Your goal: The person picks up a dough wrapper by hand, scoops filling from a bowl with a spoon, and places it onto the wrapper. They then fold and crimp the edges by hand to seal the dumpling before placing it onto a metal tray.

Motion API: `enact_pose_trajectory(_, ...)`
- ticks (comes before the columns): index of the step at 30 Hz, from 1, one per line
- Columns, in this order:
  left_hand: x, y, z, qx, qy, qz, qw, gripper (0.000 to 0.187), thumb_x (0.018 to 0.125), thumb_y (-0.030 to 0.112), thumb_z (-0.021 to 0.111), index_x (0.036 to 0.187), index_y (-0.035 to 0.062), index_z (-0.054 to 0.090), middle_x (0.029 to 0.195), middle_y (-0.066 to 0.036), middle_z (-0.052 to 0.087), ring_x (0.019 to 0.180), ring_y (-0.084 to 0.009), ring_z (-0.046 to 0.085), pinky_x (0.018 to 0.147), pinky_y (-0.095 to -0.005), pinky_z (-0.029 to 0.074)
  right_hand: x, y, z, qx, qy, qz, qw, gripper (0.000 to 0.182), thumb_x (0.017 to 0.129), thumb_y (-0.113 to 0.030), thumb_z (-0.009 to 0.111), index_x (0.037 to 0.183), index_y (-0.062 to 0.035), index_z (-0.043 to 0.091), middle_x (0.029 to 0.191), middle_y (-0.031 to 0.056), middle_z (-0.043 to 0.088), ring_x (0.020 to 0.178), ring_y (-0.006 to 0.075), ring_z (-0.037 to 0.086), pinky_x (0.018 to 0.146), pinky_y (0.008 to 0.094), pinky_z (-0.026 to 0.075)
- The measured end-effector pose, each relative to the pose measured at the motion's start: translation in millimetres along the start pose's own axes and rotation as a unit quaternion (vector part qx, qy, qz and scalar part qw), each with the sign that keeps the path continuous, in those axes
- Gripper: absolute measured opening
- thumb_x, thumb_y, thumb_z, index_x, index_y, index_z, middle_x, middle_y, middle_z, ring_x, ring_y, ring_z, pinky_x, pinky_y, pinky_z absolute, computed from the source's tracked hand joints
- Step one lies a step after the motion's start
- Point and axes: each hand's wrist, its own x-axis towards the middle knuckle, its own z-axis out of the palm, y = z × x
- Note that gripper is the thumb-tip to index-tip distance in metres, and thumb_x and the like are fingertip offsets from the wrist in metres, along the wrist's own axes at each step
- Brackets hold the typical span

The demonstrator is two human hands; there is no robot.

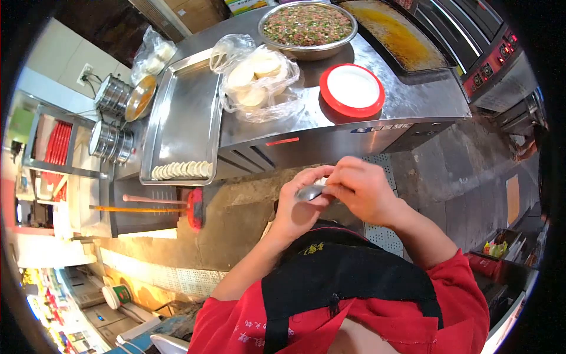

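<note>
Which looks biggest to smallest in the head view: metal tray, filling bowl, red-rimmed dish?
1. metal tray
2. filling bowl
3. red-rimmed dish

The bowl sits farther from the camera, so its true margin over the dish is unsure.

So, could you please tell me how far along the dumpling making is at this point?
Done: one row of folded dumplings sits at one end of the metal tray, which is mostly bare. In hand: the left hand and right hand work together around a spoon. Left: the bowl of filling looks nearly full, and a bag of wrappers remains.
</note>
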Motion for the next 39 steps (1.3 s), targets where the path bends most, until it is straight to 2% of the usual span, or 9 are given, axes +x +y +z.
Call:
enact_pose_trajectory(4,10.5,-9.9,-27.8,-0.241,0.022,-0.091,0.966,0.035,0.078,-0.012,0.060,0.111,-0.0008,0.057,0.108,-0.008,0.060,0.100,-0.0162,0.062,0.086,-0.0271,0.050,33.2,-4.8,-11.0,0.113,0.073,0.246,0.960,0.011,0.078,-0.006,0.071,0.083,-0.0004,0.063,0.070,-0.0003,0.054,0.061,0.0064,0.048,0.054,0.0235,0.039)
enact_pose_trajectory(11,33.7,-18.5,-97.7,-0.283,0.090,-0.003,0.955,0.035,0.076,-0.016,0.061,0.105,0.0023,0.056,0.109,-0.007,0.060,0.104,-0.0206,0.062,0.088,-0.0291,0.050,86.1,-16.6,43.4,0.078,-0.003,0.228,0.971,0.010,0.080,-0.007,0.069,0.084,0.0013,0.063,0.068,0.0033,0.053,0.059,0.0082,0.047,0.053,0.0234,0.038)
enact_pose_trajectory(17,38.6,-44.3,-158.0,-0.157,0.109,-0.003,0.982,0.034,0.082,-0.001,0.066,0.114,0.0041,0.058,0.098,-0.001,0.061,0.090,-0.0077,0.057,0.077,-0.0232,0.049,140.7,-7.3,113.8,-0.024,-0.055,0.142,0.988,0.013,0.076,-0.007,0.072,0.082,0.0006,0.064,0.068,0.0072,0.059,0.056,0.0134,0.053,0.052,0.0253,0.042)
enact_pose_trajectory(20,34.1,-62.8,-203.0,-0.158,0.070,-0.051,0.984,0.030,0.081,-0.002,0.066,0.110,0.0013,0.060,0.092,-0.003,0.064,0.079,-0.0081,0.059,0.069,-0.0224,0.051,169.1,-16.1,141.8,-0.006,-0.096,0.193,0.976,0.013,0.075,-0.006,0.073,0.080,0.0007,0.063,0.069,0.0068,0.059,0.056,0.0124,0.052,0.052,0.0254,0.042)
enact_pose_trajectory(22,26.4,-60.2,-245.6,-0.221,0.106,-0.204,0.948,0.028,0.081,-0.002,0.066,0.108,0.0010,0.061,0.092,-0.004,0.065,0.077,-0.0086,0.060,0.069,-0.0218,0.050,181.4,-13.4,157.7,-0.006,-0.105,0.199,0.974,0.014,0.075,-0.007,0.074,0.080,0.0011,0.063,0.068,0.0063,0.059,0.056,0.0106,0.051,0.053,0.0251,0.041)
enact_pose_trajectory(28,-27.2,-152.8,-413.4,0.092,0.462,-0.129,0.873,0.023,0.080,0.008,0.068,0.102,0.0020,0.065,0.092,-0.011,0.069,0.083,-0.0176,0.064,0.076,-0.0297,0.050,198.4,5.7,194.0,0.049,-0.175,0.277,0.944,0.012,0.077,-0.007,0.071,0.080,0.0022,0.064,0.064,0.0044,0.058,0.057,0.0072,0.050,0.053,0.0239,0.040)
enact_pose_trajectory(29,-33.6,-141.0,-435.0,0.294,0.469,-0.145,0.820,0.024,0.078,0.007,0.068,0.101,0.0034,0.066,0.095,-0.015,0.068,0.085,-0.0283,0.065,0.079,-0.0350,0.050,200.3,6.0,197.8,0.050,-0.179,0.279,0.942,0.012,0.077,-0.007,0.071,0.080,0.0022,0.064,0.064,0.0044,0.058,0.057,0.0072,0.050,0.053,0.0239,0.040)
enact_pose_trajectory(31,-45.9,-162.8,-479.2,0.396,0.460,-0.122,0.785,0.025,0.076,0.004,0.066,0.101,0.0051,0.066,0.096,-0.016,0.066,0.088,-0.0347,0.061,0.081,-0.0395,0.048,205.1,5.5,201.2,0.052,-0.187,0.310,0.931,0.012,0.078,-0.007,0.070,0.080,0.0027,0.064,0.064,0.0030,0.058,0.058,0.0064,0.050,0.053,0.0238,0.040)
enact_pose_trajectory(39,-44.7,-196.5,-508.2,0.545,0.303,-0.104,0.775,0.017,0.079,0.007,0.055,0.093,0.0060,0.065,0.092,-0.013,0.065,0.091,-0.0327,0.059,0.076,-0.0420,0.048,212.9,21.4,196.6,0.075,-0.155,0.373,0.912,0.014,0.081,-0.010,0.068,0.081,0.0033,0.064,0.066,0.0014,0.059,0.062,0.0058,0.050,0.056,0.0228,0.040)
